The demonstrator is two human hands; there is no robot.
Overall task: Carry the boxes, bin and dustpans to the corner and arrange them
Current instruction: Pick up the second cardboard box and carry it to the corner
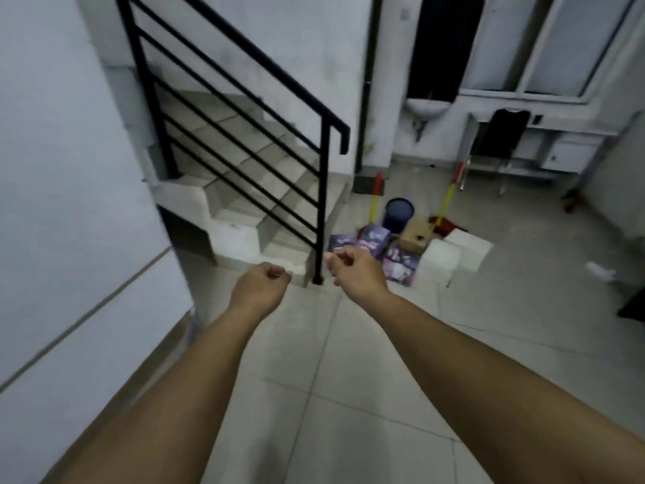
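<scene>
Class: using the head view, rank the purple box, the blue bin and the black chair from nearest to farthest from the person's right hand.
From the right hand:
1. Purple box, on the floor just right of it.
2. Blue bin, behind the boxes.
3. Black chair, far back by the wall.

Stairwell corner, dim light.
Black railing [241, 141] is running down tiled stairs [244, 190]; pale floor tiles [349, 379] are meeting white walls [52, 169]; a washbasin [427, 108] is hanging beside windows [558, 43].

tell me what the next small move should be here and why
Probably step forward toward the pile by the stair foot. Both the left hand and right hand hold nothing, fingers loosely curled, and the purple boxes, white boxes and blue bin still sit on the floor ahead, seemingly out of reach.
</scene>
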